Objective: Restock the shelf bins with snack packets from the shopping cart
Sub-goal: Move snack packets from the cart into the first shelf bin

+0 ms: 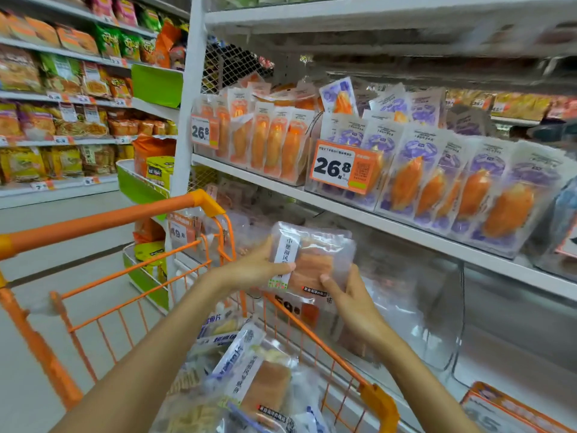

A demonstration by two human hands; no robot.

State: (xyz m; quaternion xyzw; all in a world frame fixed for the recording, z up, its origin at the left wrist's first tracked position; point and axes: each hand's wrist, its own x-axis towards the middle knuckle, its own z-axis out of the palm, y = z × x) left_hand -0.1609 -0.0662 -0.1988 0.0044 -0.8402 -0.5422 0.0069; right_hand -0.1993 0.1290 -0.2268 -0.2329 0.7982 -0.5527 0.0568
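Hands, left (256, 265) and right (349, 303), curl fingers round a glossy flat rectangular packet (312, 257); wire cart (199, 201) below.

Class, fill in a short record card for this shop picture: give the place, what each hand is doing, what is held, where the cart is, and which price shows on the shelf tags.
place: shop aisle, beside a shelf
left hand: grips the packet's left edge
right hand: grips the packet's lower right edge
held: clear packet with a white label strip, orange-brown food inside
cart: orange, below the arms, holds more packets
price tags: 26.8, on the bins of orange snacks
packet position: lifted above the cart, in front of the lower shelf
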